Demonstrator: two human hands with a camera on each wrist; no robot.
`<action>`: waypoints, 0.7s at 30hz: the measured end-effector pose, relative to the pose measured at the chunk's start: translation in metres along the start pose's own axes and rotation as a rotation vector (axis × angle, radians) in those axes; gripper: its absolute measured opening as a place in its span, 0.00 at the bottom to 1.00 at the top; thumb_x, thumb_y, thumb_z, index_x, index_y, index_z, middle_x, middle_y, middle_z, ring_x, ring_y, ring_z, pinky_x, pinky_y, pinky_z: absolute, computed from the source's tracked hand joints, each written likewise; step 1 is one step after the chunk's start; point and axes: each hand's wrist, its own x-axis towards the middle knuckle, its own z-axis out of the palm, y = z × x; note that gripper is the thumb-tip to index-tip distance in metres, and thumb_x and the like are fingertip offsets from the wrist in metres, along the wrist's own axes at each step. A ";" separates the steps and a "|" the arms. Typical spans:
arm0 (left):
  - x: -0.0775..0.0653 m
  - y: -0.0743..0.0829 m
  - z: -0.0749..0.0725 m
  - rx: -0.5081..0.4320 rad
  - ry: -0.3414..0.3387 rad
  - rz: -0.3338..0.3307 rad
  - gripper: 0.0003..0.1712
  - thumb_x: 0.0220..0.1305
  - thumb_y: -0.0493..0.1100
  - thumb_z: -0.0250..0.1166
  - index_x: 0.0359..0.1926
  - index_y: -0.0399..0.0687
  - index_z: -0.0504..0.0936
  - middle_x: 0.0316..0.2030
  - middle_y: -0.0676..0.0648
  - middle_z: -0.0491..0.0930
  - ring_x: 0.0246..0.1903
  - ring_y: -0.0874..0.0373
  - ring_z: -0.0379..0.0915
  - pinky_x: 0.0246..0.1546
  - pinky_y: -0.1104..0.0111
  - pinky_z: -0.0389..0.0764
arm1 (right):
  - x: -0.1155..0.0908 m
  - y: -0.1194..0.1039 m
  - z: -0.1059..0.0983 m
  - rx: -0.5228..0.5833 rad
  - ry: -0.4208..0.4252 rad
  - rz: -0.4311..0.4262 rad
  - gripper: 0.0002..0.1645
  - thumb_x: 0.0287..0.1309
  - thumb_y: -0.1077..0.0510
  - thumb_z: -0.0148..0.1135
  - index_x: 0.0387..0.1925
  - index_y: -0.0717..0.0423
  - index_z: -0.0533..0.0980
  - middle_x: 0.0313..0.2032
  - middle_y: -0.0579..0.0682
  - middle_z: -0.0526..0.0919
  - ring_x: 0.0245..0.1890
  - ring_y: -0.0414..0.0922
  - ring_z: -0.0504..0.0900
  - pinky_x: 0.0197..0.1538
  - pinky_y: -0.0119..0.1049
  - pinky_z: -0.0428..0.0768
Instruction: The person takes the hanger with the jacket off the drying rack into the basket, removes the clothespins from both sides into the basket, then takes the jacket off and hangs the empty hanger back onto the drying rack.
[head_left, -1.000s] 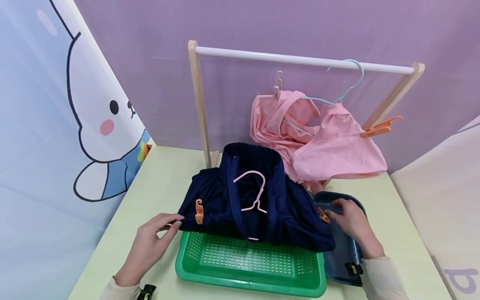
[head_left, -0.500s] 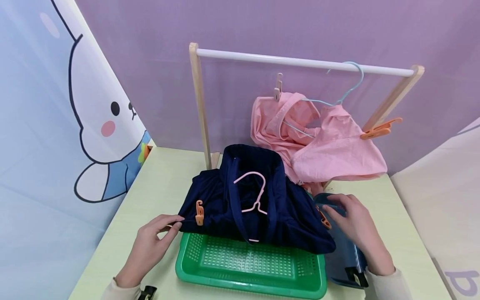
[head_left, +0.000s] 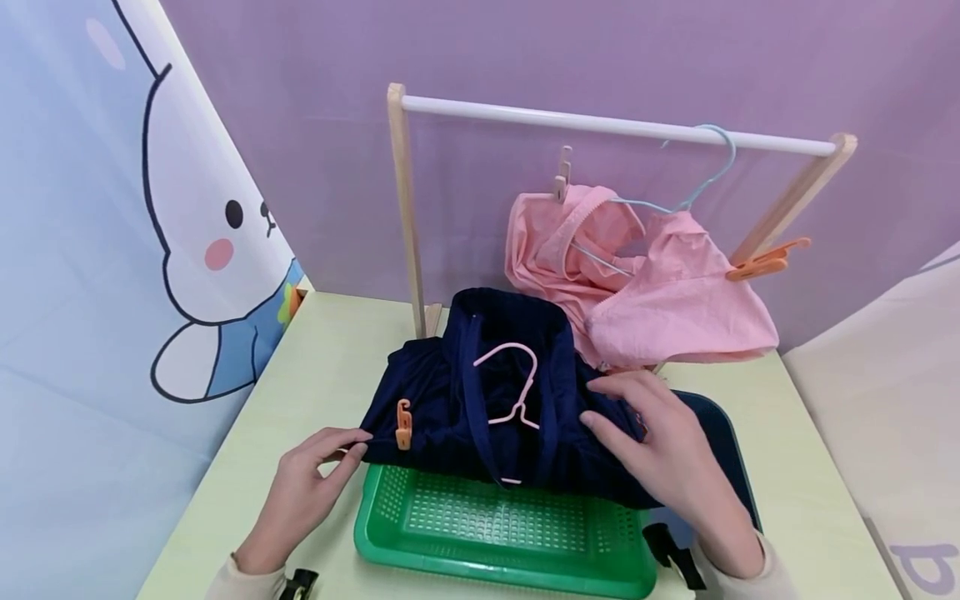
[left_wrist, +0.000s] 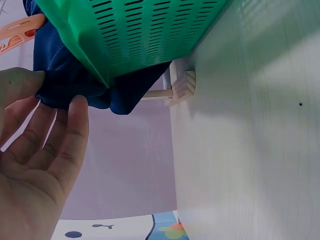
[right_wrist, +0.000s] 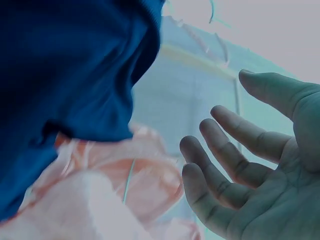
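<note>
A navy garment point(head_left: 442, 400) lies folded across the back of a green basket point(head_left: 495, 575). Through its neck rises a pink hanger point(head_left: 517, 408), unhooked from anything. An orange clothespin point(head_left: 403, 425) clips its left side; an orange spot at its right is mostly hidden behind my fingers. My left hand point(head_left: 303, 492) pinches the garment's left edge between thumb and fingers, as the left hand point(left_wrist: 45, 145) in the left wrist view also shows. Above the garment's right part hovers my right hand point(head_left: 667, 450), fingers spread and relaxed, holding nothing; the right hand point(right_wrist: 250, 170) appears apart from the cloth.
Behind stands a rack with a white rail point(head_left: 600, 123). From it hangs a pink garment point(head_left: 675, 300) on a light blue hanger point(head_left: 708, 183), with a wooden clothespin point(head_left: 562, 175) and an orange clothespin point(head_left: 768, 261). A dark blue tray point(head_left: 723, 433) sits beside the basket, under my right arm.
My right hand has left the orange clothespin on the garment's right side and moved left over the navy garment, its fingers spreading. The left hand keeps its pinch in the same place.
</note>
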 end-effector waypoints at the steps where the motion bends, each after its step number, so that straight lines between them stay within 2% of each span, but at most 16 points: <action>1: 0.000 0.000 0.000 0.000 -0.001 -0.001 0.13 0.65 0.35 0.69 0.47 0.57 0.87 0.41 0.63 0.82 0.36 0.66 0.80 0.33 0.69 0.83 | 0.002 -0.004 0.002 0.007 -0.005 -0.010 0.22 0.54 0.61 0.76 0.51 0.47 0.82 0.48 0.39 0.80 0.39 0.37 0.76 0.38 0.24 0.72; 5: 0.001 0.000 0.002 -0.003 -0.007 0.000 0.14 0.65 0.35 0.69 0.47 0.58 0.87 0.41 0.63 0.82 0.36 0.66 0.80 0.34 0.68 0.83 | 0.007 -0.018 0.009 0.044 -0.028 -0.044 0.22 0.54 0.60 0.75 0.51 0.48 0.81 0.49 0.38 0.80 0.45 0.38 0.78 0.42 0.26 0.75; 9: 0.002 0.000 0.002 -0.001 -0.007 0.006 0.13 0.65 0.35 0.69 0.47 0.57 0.87 0.41 0.63 0.82 0.36 0.66 0.79 0.34 0.69 0.82 | 0.016 -0.031 0.021 0.086 -0.067 -0.089 0.20 0.57 0.58 0.74 0.52 0.50 0.81 0.48 0.40 0.81 0.43 0.39 0.78 0.39 0.32 0.78; 12: 0.002 0.000 0.002 0.001 0.002 0.014 0.13 0.65 0.35 0.69 0.47 0.56 0.87 0.41 0.63 0.82 0.36 0.66 0.79 0.33 0.70 0.82 | 0.025 -0.042 0.036 0.092 -0.114 -0.137 0.20 0.59 0.53 0.73 0.52 0.50 0.80 0.47 0.41 0.80 0.44 0.40 0.80 0.42 0.36 0.80; 16: 0.002 -0.001 0.001 -0.002 0.010 0.020 0.14 0.64 0.34 0.70 0.47 0.55 0.87 0.40 0.63 0.82 0.36 0.66 0.79 0.33 0.69 0.83 | 0.036 -0.056 0.058 0.087 -0.187 -0.196 0.21 0.61 0.49 0.71 0.54 0.51 0.79 0.47 0.42 0.79 0.44 0.38 0.79 0.46 0.35 0.81; 21: 0.002 -0.001 0.002 -0.013 0.011 0.029 0.14 0.64 0.33 0.70 0.47 0.54 0.87 0.41 0.62 0.83 0.36 0.66 0.79 0.35 0.70 0.83 | 0.045 -0.071 0.084 0.086 -0.278 -0.198 0.24 0.63 0.47 0.69 0.56 0.53 0.78 0.51 0.46 0.77 0.47 0.39 0.78 0.48 0.36 0.80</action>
